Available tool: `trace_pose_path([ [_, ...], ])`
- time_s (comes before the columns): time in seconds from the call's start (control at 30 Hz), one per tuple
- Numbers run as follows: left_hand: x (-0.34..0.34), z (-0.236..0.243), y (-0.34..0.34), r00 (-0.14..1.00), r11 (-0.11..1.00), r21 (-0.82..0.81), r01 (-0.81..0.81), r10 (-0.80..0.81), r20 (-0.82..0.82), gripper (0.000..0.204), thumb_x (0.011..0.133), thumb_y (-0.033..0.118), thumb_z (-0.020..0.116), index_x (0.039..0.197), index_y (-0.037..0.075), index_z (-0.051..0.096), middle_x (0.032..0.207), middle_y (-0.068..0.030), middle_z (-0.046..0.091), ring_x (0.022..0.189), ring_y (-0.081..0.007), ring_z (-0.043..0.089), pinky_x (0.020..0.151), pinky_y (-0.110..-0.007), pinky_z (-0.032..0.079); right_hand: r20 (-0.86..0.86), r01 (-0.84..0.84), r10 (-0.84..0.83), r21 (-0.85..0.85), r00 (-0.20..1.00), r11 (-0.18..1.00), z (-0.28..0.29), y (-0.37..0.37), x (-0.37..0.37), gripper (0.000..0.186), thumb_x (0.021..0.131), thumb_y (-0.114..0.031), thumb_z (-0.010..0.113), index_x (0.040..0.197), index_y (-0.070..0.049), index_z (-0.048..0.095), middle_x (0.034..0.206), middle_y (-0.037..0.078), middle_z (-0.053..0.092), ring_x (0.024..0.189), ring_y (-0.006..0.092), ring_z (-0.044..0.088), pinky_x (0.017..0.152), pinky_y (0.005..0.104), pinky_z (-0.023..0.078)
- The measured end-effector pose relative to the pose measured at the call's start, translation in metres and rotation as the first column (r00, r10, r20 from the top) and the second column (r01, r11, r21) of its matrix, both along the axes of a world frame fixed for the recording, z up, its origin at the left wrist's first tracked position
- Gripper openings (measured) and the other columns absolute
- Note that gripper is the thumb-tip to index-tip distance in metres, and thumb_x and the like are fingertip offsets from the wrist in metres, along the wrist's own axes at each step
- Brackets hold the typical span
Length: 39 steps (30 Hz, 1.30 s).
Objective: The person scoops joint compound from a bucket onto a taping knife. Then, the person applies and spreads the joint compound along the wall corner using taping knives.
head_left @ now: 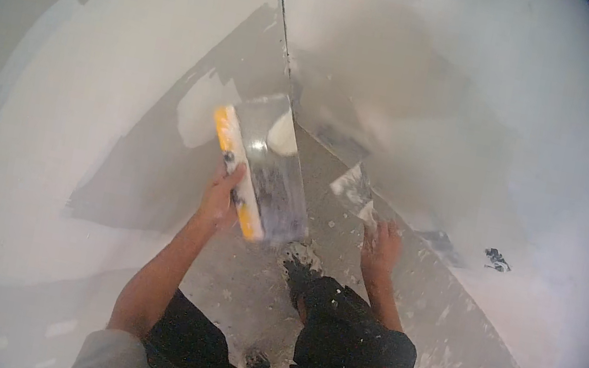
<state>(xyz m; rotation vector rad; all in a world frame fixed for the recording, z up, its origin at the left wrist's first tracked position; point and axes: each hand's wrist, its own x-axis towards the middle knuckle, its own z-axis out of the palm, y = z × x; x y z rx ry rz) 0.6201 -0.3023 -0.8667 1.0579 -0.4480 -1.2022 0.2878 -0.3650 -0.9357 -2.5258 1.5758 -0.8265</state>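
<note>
My left hand (219, 198) grips the yellow-and-white handle of a wide steel finishing blade (280, 197), which is held tilted, with a lump of white compound (283, 136) near its upper end. To the right of it, my right hand (382, 247) is closed on a small putty knife (349, 184) smeared with white paste. The blade of the knife is apart from the wide blade.
A left wall (27, 137) with uneven white and grey coats meets a patchy right wall (537, 148) at a dark cracked seam. My crouched dark-clad legs (354, 336) and speckled shoes (301, 260) are below, on a dusty, splattered floor (231, 275).
</note>
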Motion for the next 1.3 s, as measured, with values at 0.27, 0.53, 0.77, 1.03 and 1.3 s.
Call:
trace_pose_path([
  [0.27, 0.010, -0.020, -0.128, 0.541, 0.937, -0.286, -0.199, 0.349, 0.765, 0.054, 0.103, 0.020, 0.051, 0.143, -0.007, 0.026, 0.128, -0.0212, 0.048, 0.117, -0.0294, 0.051, 0.103, -0.038, 0.038, 0.388, 0.067, -0.255, 0.437, 0.886, 0.897, -0.031, 0.037, 0.007, 0.030, 0.086, -0.016, 0.072, 0.113, -0.007, 0.061, 0.102, 0.020, 0.067, 0.090, 0.0388, 0.065, 0.075, 0.0445, 0.050],
  [0.53, 0.002, -0.062, -0.201, 0.362, 0.845, -0.477, -0.243, 0.535, 0.764, 0.055, 0.102, 0.013, 0.051, 0.145, -0.007, 0.024, 0.134, -0.0256, 0.043, 0.125, -0.0359, 0.045, 0.110, -0.042, 0.029, 0.388, 0.080, -0.245, 0.395, 0.888, 0.915, -0.044, 0.050, -0.002, 0.034, 0.084, -0.019, 0.076, 0.111, -0.006, 0.061, 0.086, 0.020, 0.068, 0.074, 0.0392, 0.066, 0.067, 0.0433, 0.051],
  [0.77, 0.022, -0.076, -0.213, 0.339, 0.850, -0.495, -0.180, 0.526, 0.780, 0.065, 0.090, -0.006, 0.053, 0.149, -0.008, 0.025, 0.151, -0.0257, 0.035, 0.140, -0.0373, 0.036, 0.116, -0.043, 0.028, 0.339, 0.084, -0.299, 0.524, 0.892, 0.847, -0.020, 0.060, 0.009, 0.029, 0.086, -0.015, 0.074, 0.106, -0.004, 0.057, 0.085, 0.018, 0.070, 0.072, 0.0253, 0.067, 0.067, 0.0340, 0.051],
  [1.03, -0.076, -0.040, -0.187, 0.382, 0.844, -0.519, -0.138, 0.529, 0.758, 0.088, 0.076, -0.009, 0.057, 0.156, 0.004, 0.022, 0.161, -0.0193, 0.025, 0.145, -0.0383, 0.029, 0.121, -0.045, 0.018, 0.250, 0.185, -0.386, 0.575, 0.888, 0.797, -0.056, 0.083, -0.032, 0.036, 0.085, -0.027, 0.076, 0.108, -0.007, 0.057, 0.086, 0.017, 0.071, 0.079, 0.0299, 0.071, 0.068, 0.0366, 0.053],
  [1.3, -0.237, -0.014, -0.132, 0.494, 0.883, -0.468, -0.023, 0.418, 0.763, 0.091, 0.075, -0.008, 0.056, 0.157, 0.006, 0.020, 0.163, -0.0207, 0.015, 0.148, -0.0444, 0.016, 0.121, -0.053, 0.010, 0.016, 0.343, -0.587, 0.799, 0.809, 0.494, -0.036, 0.166, -0.116, 0.047, 0.090, -0.025, 0.071, 0.128, -0.004, 0.053, 0.100, 0.015, 0.071, 0.091, 0.0207, 0.068, 0.079, 0.0327, 0.051],
])
